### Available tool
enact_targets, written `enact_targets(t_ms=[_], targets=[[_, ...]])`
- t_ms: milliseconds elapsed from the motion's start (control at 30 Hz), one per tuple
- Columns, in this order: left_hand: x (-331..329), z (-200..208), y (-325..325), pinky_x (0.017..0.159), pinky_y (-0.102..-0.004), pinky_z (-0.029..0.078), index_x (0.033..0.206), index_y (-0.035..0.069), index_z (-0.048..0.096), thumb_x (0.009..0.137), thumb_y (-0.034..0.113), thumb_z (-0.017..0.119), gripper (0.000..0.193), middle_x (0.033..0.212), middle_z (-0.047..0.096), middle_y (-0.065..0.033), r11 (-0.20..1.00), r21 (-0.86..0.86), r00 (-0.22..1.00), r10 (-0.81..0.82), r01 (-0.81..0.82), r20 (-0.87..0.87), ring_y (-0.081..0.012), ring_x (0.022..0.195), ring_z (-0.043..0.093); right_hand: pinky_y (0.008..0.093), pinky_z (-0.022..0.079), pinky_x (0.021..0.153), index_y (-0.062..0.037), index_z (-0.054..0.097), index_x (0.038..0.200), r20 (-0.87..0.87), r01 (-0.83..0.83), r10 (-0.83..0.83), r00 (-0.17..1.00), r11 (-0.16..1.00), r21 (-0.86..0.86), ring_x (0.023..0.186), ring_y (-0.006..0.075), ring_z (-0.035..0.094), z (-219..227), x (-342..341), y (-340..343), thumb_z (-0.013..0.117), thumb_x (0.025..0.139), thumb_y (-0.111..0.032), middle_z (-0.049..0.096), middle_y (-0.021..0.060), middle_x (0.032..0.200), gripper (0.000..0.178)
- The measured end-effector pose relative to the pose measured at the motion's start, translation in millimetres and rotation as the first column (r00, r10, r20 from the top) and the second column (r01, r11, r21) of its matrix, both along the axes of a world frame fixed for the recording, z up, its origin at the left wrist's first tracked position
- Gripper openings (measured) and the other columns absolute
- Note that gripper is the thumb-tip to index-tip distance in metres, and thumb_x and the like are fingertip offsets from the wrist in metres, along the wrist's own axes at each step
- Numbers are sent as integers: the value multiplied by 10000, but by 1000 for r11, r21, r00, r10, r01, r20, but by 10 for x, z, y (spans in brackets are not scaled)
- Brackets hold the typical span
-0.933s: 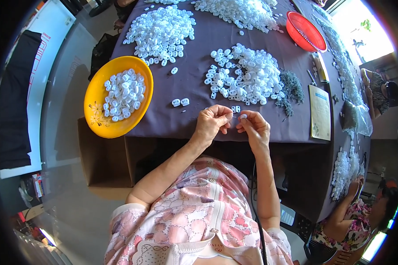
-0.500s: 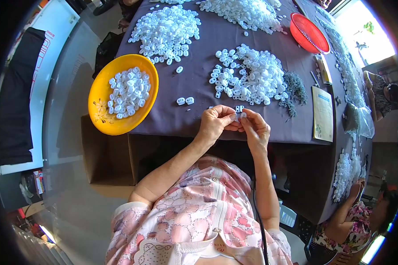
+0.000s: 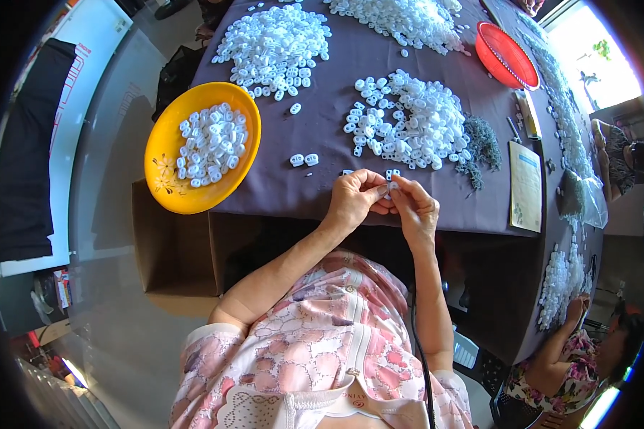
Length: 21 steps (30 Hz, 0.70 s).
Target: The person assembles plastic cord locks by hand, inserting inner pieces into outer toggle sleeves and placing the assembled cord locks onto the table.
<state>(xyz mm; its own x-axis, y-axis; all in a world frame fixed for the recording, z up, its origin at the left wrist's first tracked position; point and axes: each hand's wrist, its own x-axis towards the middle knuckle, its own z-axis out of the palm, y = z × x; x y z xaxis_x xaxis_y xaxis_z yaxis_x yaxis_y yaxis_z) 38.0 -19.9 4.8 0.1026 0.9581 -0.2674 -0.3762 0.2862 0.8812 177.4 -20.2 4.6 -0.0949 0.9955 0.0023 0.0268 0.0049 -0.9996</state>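
Note:
At the table's front edge, my left hand (image 3: 352,196) and my right hand (image 3: 416,211) meet fingertip to fingertip. Both pinch one small white plastic cord lock (image 3: 393,186), which the fingers partly hide. Just beyond them lies another white piece with two holes (image 3: 392,174). Farther off is a loose heap of white cord locks (image 3: 426,118). To its right sits a tangled grey-green heap of tiny parts (image 3: 482,141), perhaps springs. Left of my hands, a pair of white pieces (image 3: 304,160) lies on the dark cloth.
A yellow bowl (image 3: 166,132) holding white pieces stands at the table's left corner, above an open cardboard box (image 3: 175,247). More white heaps (image 3: 272,50) lie farther back. A red basket (image 3: 506,56) and a tan booklet (image 3: 524,187) are on the right. Another person (image 3: 562,361) sits at lower right.
My left thumb and fingers have come closer to the cord lock at my right fingertips. The whole view has shifted slightly; the heaps and bowl look otherwise unchanged.

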Motion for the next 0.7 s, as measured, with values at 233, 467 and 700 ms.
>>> enact_targets(t_ms=[233,467,700], targets=[[5,58,1,577,-259,564,909,-25,596,854,33,584,80,798,640,-83,993,-49,987,110,-105,114,-155,647,646,170,418,581,-29,644,1053,42,9,-15,999,990,141,682,34,489,-10,-80,50,577,838,28,520,-30,773,232],[2,72,-4,569,-259,562,921,-20,598,852,39,588,91,792,639,-82,995,-60,990,90,-84,108,-152,655,647,176,408,597,-38,629,1073,112,-23,-1,994,978,209,700,52,492,-48,-66,45,529,811,99,519,-5,799,312],[-4,35,0,575,-253,559,930,-17,597,853,46,590,99,780,637,-76,996,-38,991,87,-83,98,-137,650,639,176,424,623,-32,623,1061,-65,52,-49,997,998,38,715,44,508,-11,-108,-9,547,831,70,556,-20,829,262]])
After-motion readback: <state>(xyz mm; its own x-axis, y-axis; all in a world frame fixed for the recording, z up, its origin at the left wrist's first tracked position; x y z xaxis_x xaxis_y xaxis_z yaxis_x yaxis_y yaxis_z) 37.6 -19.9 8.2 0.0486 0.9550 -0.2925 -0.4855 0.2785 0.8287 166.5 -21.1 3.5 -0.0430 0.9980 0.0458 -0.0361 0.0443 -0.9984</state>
